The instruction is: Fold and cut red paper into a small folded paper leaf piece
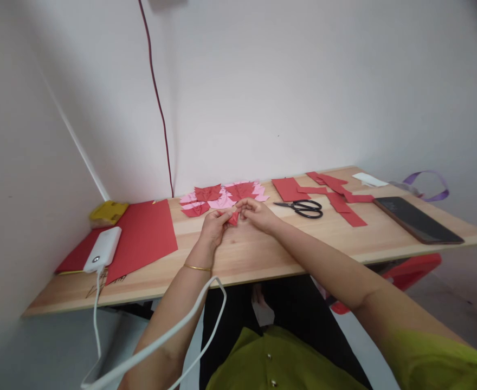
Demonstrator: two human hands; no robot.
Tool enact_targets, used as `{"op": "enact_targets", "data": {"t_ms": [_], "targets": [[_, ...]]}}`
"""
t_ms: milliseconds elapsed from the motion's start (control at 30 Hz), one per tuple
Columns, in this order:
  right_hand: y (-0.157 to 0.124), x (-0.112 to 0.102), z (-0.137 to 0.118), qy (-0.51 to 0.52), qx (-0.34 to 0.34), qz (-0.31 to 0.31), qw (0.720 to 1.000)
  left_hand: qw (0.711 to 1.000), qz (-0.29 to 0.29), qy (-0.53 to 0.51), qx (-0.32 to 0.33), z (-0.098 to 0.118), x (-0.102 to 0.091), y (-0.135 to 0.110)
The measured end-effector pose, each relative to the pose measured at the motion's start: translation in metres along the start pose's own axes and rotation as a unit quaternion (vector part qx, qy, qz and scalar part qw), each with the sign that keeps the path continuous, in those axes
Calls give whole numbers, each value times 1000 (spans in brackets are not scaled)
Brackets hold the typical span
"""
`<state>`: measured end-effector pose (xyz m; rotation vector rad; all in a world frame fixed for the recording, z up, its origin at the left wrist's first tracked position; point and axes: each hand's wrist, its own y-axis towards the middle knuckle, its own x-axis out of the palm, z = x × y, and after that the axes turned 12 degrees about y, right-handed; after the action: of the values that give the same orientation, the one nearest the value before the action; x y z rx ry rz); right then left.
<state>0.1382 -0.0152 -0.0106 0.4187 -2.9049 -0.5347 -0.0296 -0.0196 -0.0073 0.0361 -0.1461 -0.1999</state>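
Observation:
A small folded piece of red paper (233, 219) is held above the near middle of the wooden table. My left hand (214, 226) pinches it from the left, thumb on top. My right hand (258, 214) is at its upper right edge with thumb and fingers drawn together; whether they grip the paper is too small to make out fully. Just beyond my hands lie several folded red and pink paper pieces (208, 193), close together against the wall. Black-handled scissors (308, 208) rest to the right of my right hand, blades pointing left.
Red paper strips (338, 201) and a red paper rectangle (289, 189) lie at the back right. A dark phone (417, 219) sits near the right end. On the left are large red sheets (147, 233), a white power bank (103, 249) with a cable, and a yellow packet (107, 213).

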Motion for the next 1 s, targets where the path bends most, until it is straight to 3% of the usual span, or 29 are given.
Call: {"op": "enact_targets", "data": {"t_ms": [100,367,667,867,1000], "targets": [[-2,0,-7,-5,36,24,999,1000,5,-2,0,0,0,0],[-5,6,-14,-36,79,-42,995,998,-59,21,3,-2,-1,0],[-5,4,-20,-89,20,-30,995,999,-13,-24,-25,-1,-1,-1],[-4,1,-15,-56,18,-22,998,996,-65,1,-58,1,-1,-4],[-4,0,-13,-59,1,-26,998,997,-50,22,-59,-2,0,-3]]}}
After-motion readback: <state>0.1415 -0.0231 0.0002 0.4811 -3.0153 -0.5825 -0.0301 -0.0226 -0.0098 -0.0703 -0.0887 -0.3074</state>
